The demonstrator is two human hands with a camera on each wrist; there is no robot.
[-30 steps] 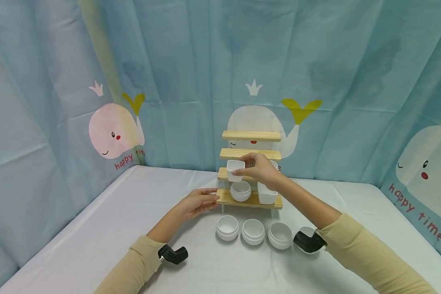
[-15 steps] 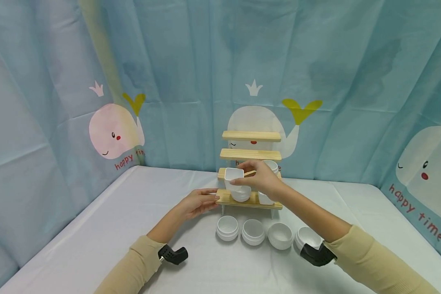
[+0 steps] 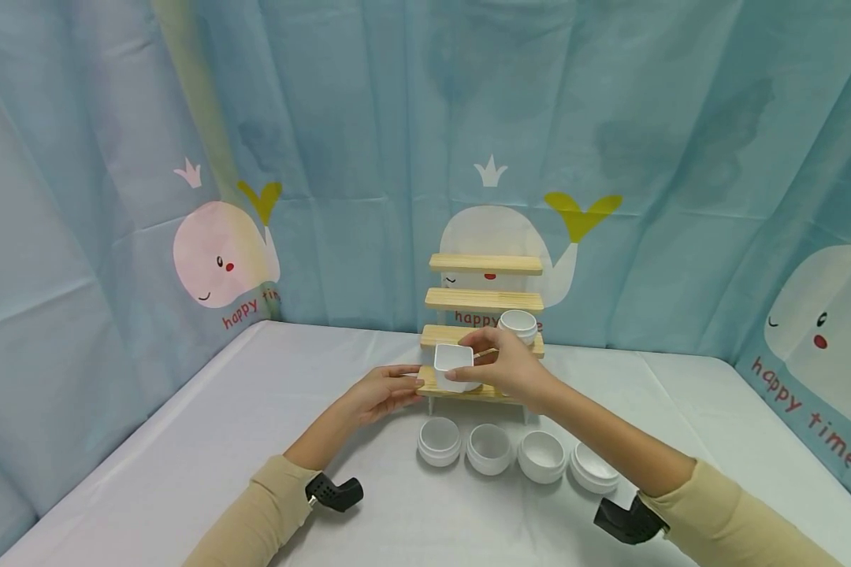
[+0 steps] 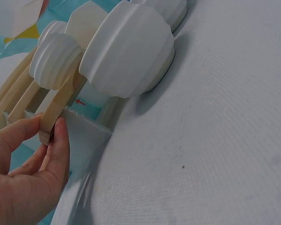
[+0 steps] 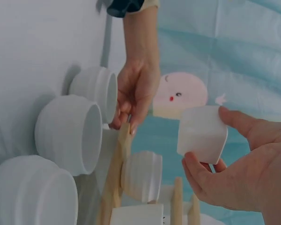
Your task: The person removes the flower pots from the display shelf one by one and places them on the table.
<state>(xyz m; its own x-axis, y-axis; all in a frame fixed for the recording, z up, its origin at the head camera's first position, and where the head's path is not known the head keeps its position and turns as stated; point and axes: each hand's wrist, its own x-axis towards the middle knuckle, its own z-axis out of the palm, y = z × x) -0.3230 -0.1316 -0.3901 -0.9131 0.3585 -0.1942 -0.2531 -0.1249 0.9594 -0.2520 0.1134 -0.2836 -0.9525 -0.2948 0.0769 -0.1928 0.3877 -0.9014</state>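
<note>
A tiered display stand with pale wooden shelves (image 3: pixel 484 299) stands on the table. My left hand (image 3: pixel 386 390) pinches the left end of its lowest board (image 4: pixel 61 103) between thumb and fingers. Between thumb and fingertips, my right hand (image 3: pixel 509 366) holds a small square white cup (image 5: pixel 203 133), its open top facing up. This cup overlaps the bottom shelf in the head view and largely hides a round white cup (image 5: pixel 143 176) on that board. Another square white cup (image 5: pixel 136 215) is on the same board, mostly covered by my right hand in the head view.
One round white cup (image 3: pixel 518 324) sits at the right of the second shelf. Several round white cups (image 3: pixel 488 449) stand in a row on the white tablecloth (image 3: pixel 206 441) before the stand. A blue curtain (image 3: pixel 354 157) with printed whales hangs behind.
My right hand has lowered the square cup from in front of the second shelf to in front of the bottom one. The left hand keeps its place on the board.
</note>
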